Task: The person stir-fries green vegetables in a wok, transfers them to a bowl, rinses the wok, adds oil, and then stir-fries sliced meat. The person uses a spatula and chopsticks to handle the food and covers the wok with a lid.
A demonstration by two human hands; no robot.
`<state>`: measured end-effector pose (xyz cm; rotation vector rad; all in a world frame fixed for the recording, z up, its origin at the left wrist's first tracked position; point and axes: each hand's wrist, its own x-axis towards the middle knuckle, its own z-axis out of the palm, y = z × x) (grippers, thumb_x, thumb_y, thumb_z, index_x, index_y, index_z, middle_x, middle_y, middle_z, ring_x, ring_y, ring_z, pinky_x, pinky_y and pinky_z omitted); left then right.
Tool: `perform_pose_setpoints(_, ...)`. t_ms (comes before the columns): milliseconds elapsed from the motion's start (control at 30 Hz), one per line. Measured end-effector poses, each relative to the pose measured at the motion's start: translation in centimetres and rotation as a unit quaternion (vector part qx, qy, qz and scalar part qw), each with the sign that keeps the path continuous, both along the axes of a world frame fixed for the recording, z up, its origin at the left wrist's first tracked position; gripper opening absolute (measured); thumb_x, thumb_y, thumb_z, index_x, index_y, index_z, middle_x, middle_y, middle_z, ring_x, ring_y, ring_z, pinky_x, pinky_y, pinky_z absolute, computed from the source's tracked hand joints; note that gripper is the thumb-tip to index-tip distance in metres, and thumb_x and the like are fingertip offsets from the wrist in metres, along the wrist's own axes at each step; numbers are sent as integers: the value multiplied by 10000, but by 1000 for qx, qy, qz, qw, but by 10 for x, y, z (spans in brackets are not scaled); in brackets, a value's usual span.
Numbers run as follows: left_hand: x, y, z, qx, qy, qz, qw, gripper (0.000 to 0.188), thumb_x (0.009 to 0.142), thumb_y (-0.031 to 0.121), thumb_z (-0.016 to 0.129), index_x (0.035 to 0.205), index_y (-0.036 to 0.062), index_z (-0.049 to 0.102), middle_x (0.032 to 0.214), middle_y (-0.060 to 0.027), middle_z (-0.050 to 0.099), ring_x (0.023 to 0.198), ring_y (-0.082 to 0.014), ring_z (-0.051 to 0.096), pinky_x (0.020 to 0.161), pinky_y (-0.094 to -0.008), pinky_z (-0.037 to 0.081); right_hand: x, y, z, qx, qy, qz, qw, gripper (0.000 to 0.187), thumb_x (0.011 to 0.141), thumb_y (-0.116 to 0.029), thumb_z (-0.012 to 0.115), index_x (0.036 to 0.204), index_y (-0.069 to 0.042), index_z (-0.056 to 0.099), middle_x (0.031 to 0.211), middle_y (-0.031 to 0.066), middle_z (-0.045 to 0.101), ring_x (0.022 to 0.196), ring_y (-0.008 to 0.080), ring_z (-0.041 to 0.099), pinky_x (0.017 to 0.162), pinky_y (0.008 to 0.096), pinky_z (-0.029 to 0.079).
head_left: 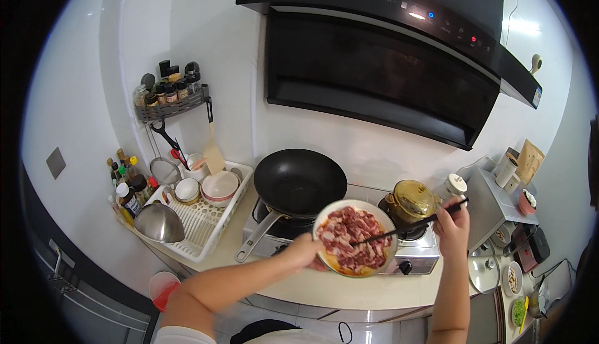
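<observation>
My left hand grips the left rim of a white bowl, holding it tilted over the front of the gas stove. Sliced raw meat in a little reddish-brown liquid fills the bowl. In my right hand is a pair of black chopsticks, their tips resting in the meat. Just behind and left of the bowl, a black wok sits on the left burner, with no food visible in it. The wok's metal handle points toward me.
An amber glass pot stands on the right burner. Left of the stove are a white dish rack with bowls, and several sauce bottles. A range hood hangs above. Small dishes line the right counter.
</observation>
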<state>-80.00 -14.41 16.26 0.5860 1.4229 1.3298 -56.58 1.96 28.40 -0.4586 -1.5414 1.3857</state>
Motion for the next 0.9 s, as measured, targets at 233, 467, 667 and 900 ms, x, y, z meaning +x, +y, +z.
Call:
perform_pose_setpoints(233,-76,-21,39,0,151,109,982,318,871,137,400,966,-141,523,834,-220,618,635,-303,646,474,-359,564,-61,-16,19,58,-57,69,994,101,879,-111,535,861,-13,524,718,25,539,585,106,558,532,217,467)
perform_pose_setpoints(467,-131,-23,36,-9,175,158,972,330,893,166,406,967,-147,482,825,-222,600,609,-289,643,438,-332,552,-99,-23,49,155,-140,111,972,134,854,-115,571,834,17,564,696,52,600,597,128,612,570,231,501)
perform_pose_setpoints(667,-140,-20,23,13,195,172,966,307,872,156,387,995,-105,493,833,-216,607,582,-296,628,438,-349,544,-145,-37,24,205,-222,115,946,137,809,-105,628,801,13,560,645,47,587,552,99,594,507,226,483)
perform_pose_setpoints(900,-152,-16,18,-6,179,142,974,323,873,171,385,1009,-96,505,830,-203,613,583,-282,631,451,-335,548,-139,-28,25,208,-284,94,931,219,834,-184,595,730,9,577,535,60,553,447,109,535,432,250,431)
